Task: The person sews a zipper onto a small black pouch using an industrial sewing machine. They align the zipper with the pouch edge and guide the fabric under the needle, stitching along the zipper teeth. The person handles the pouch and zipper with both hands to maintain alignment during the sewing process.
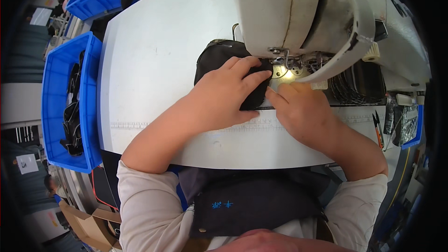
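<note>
A black fabric piece (210, 60) with a rounded outline lies on the white sewing table, left of the sewing machine's lit needle area (288, 71). My left hand (228, 88) rests on top of it, fingers spread and pressing flat, thumb apart toward the near side. My right hand (303, 109) is just in front of the needle area. Its fingers are curled, and the index finger and thumb meet the fabric's right edge; the fingertips are partly hidden. The piece's right edge reaches the presser foot.
The white sewing machine (266, 14) overhangs the right side. Stacked black pieces (357, 84) lie right of the needle, with thread snips (378, 129) nearby. A blue bin (95, 107) holding black pieces stands beyond the table's left edge. A printed ruler (186, 125) runs along the near side.
</note>
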`<state>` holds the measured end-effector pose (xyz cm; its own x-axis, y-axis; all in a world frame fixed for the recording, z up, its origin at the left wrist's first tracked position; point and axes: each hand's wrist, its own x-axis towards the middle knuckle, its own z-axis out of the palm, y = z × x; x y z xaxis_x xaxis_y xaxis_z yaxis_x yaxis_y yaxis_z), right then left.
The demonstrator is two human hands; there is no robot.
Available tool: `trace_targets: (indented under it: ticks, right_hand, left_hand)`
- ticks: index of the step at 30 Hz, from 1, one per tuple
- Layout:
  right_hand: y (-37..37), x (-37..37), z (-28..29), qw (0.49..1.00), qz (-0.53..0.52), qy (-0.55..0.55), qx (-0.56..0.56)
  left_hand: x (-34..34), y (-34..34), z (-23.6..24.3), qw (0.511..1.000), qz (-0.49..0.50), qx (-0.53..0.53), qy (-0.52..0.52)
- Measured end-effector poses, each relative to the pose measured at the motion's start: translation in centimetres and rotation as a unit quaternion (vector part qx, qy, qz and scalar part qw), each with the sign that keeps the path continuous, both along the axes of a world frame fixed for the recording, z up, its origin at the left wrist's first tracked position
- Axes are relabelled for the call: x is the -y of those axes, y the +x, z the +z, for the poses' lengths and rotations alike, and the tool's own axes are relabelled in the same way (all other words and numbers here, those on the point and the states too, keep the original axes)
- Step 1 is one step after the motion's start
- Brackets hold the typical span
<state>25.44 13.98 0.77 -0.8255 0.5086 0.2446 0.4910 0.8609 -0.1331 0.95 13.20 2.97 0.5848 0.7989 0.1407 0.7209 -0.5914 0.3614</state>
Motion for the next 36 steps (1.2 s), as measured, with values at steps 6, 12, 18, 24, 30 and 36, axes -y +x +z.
trace_targets:
  ticks: [6, 12, 18, 24, 30, 36]
  right_hand:
    - [-1.1, 0.8, -0.1, 0.997, 0.052, 0.014, -0.058]
    - [-0.8, 1.5, -0.6, 0.997, 0.059, 0.032, -0.043]
    - [-0.7, 1.4, -0.3, 0.996, 0.061, 0.053, -0.024]
    - [-0.2, 1.5, 0.2, 0.998, 0.055, 0.043, -0.001]
    - [-0.3, 2.2, -0.1, 0.996, 0.063, 0.065, -0.002]
    - [-0.4, 2.3, -0.2, 0.995, 0.073, 0.065, -0.017]
  left_hand:
    - [-1.1, -1.5, 0.5, 0.996, -0.017, 0.052, -0.065]
    - [-0.3, 1.1, -0.2, 0.998, 0.033, 0.000, 0.061]
    - [-1.3, 1.2, -2.9, 0.984, 0.017, 0.011, 0.178]
    - [-1.5, 0.9, -2.5, 0.983, -0.048, 0.003, 0.176]
    - [-1.1, 1.0, -2.1, 0.987, -0.062, 0.018, 0.146]
    - [-1.2, 1.1, -2.0, 0.985, -0.075, 0.020, 0.153]
